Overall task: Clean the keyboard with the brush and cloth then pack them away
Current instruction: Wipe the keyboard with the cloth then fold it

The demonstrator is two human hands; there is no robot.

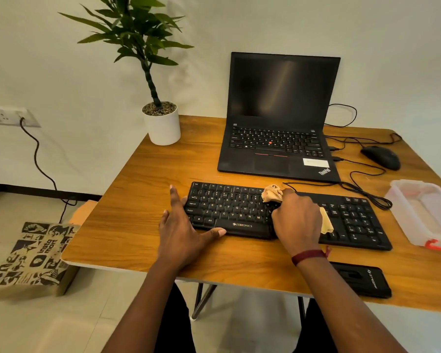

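Observation:
A black Zebronics keyboard point(229, 207) lies across the wooden table point(138, 225), in front of the laptop. My right hand point(297, 220) grips a bunched tan cloth point(272, 193) and presses it on the keys near the keyboard's middle; a second bit of cloth sticks out at the right of my palm. My left hand point(186, 225) rests at the keyboard's left end, fingers spread, thumb along its front edge. No brush is in view.
An open black laptop point(278, 138) stands behind the keyboard, with a wired mouse point(381, 156) and cables at its right. A clear plastic container point(423, 212) sits at the right edge, a black case point(362, 281) near the front. A potted plant point(161, 121) stands back left; a paper bag point(33, 256) lies on the floor.

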